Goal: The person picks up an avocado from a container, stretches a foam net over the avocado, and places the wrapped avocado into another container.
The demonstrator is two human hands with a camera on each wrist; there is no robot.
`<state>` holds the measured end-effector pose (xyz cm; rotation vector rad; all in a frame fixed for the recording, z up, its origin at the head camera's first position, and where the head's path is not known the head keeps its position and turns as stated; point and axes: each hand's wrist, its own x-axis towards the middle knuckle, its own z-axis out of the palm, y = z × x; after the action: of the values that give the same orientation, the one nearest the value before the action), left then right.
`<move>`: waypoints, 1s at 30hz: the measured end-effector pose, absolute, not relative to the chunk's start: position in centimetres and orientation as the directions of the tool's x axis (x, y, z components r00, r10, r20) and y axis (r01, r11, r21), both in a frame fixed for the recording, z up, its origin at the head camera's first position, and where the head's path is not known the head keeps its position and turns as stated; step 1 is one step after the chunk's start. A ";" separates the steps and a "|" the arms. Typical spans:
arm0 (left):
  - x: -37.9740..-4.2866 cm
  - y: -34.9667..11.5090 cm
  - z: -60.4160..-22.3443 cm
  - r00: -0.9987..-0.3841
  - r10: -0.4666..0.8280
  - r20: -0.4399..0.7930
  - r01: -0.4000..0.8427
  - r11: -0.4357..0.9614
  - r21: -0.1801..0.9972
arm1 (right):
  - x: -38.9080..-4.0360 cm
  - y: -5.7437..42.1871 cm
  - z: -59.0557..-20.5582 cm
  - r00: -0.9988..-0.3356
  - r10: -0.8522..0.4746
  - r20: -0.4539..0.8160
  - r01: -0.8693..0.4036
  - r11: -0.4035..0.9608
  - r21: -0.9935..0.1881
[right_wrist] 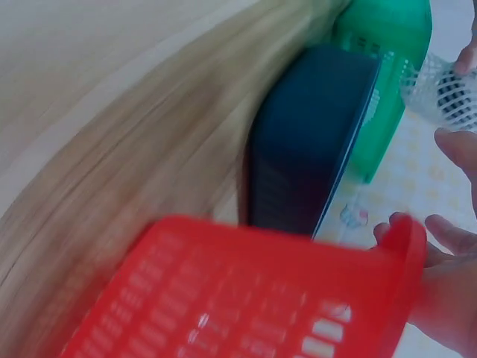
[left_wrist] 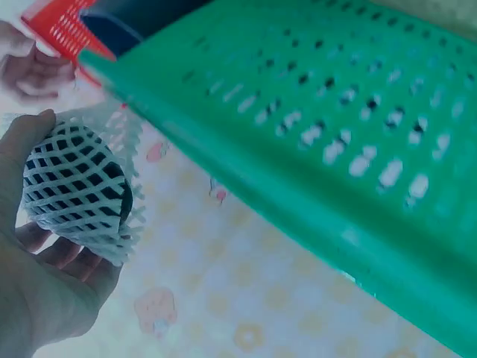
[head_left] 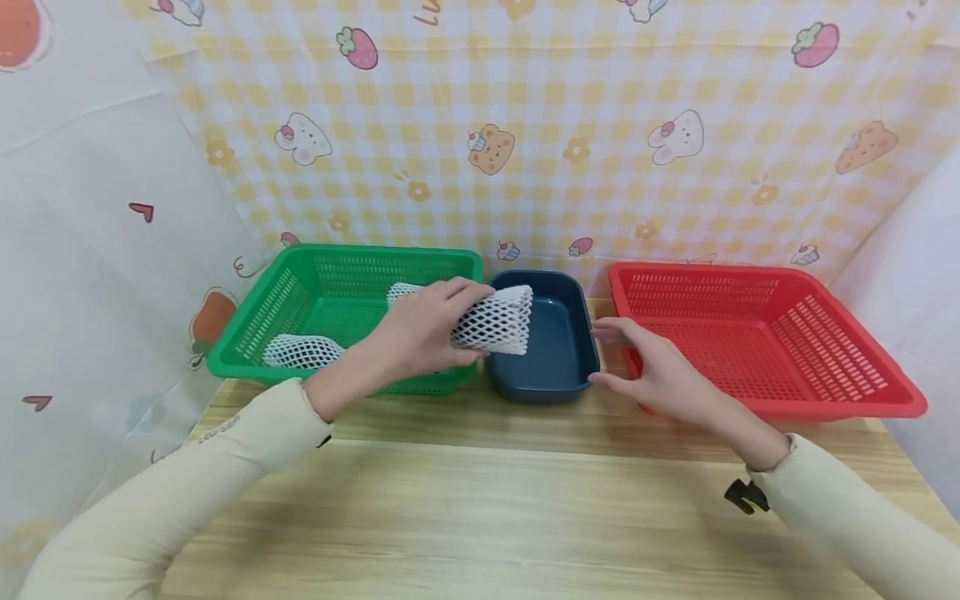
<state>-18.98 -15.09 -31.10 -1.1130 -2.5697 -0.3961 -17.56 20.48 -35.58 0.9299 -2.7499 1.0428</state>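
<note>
My left hand [head_left: 420, 329] grips a dark, rounded object wrapped in a white foam net sleeve [head_left: 498, 321], held above the left side of a dark blue tub [head_left: 551, 346]. Through the mesh in the left wrist view the dark object [left_wrist: 89, 175] shows, but I cannot tell its kind. Empty and with fingers spread, my right hand [head_left: 656, 371] is at the tub's right rim, beside the red basket. Two more white net sleeves, one at front left [head_left: 300, 352] and one partly hidden behind my left hand [head_left: 401, 292], lie in the green basket [head_left: 345, 254].
A red slotted basket [head_left: 825, 408] stands right of the tub, the green one left of it. All three are in a row at the back of a wooden table [head_left: 480, 508]. Behind hangs a yellow checked cloth [head_left: 450, 108].
</note>
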 end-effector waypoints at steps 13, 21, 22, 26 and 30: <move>-19.4 -18.7 -27.2 -0.705 0.580 0.407 0.664 0.742 0.091 | -16.4 24.5 -35.5 -0.864 -0.447 0.233 -0.498 0.686 -0.530; -21.2 -23.1 -27.6 -0.780 0.525 0.339 0.572 0.819 0.049 | -15.7 26.8 -35.4 -0.879 -0.470 0.082 -0.441 0.736 -0.513; -21.4 -23.6 -27.6 -0.795 0.514 0.322 0.556 0.830 0.049 | -15.7 26.9 -35.4 -0.876 -0.477 0.079 -0.448 0.739 -0.503; -22.2 -25.2 -27.6 -0.834 0.485 0.263 0.512 0.858 0.042 | -15.8 27.3 -35.2 -0.853 -0.516 0.072 -0.483 0.731 -0.483; -23.1 -26.5 -27.8 -0.853 0.471 0.226 0.487 0.873 0.020 | -15.9 27.4 -34.9 -0.828 -0.558 0.057 -0.514 0.715 -0.474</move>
<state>-23.10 -26.51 -27.79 -0.7329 -2.8308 -0.1122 -15.89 27.45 -34.90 0.9372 -2.9922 0.7836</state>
